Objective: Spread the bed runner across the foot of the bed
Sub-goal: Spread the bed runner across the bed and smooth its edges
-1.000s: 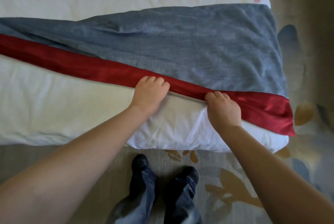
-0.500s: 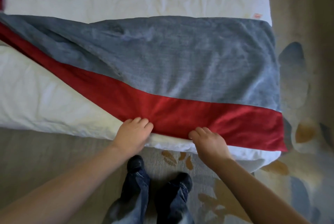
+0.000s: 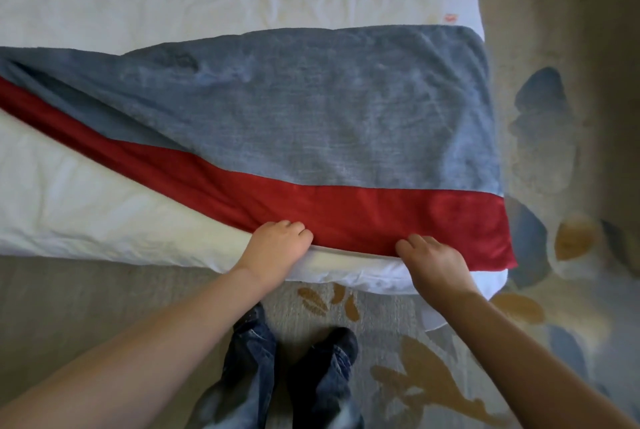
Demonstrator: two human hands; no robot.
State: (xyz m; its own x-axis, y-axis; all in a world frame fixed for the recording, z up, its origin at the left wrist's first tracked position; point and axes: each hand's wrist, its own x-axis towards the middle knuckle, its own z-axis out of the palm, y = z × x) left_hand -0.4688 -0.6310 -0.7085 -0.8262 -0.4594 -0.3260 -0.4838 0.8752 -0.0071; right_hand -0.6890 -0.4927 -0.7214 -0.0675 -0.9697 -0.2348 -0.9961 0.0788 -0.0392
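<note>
Both hands are at the near edge of the bed, and both have hold of the bed runner. The left hand has its fingers curled over the hem of the red band. The right hand, just to its right, pinches the same hem with bent fingers. The runner stretches away from them, with its grey panel on the far side. Its right end reaches the right edge of the mattress, and the left part slants off towards the far left. Beyond its far right corner sits a small red mark on the white sheet, too small to read. Dark shoes stand on the patterned carpet below.
</note>
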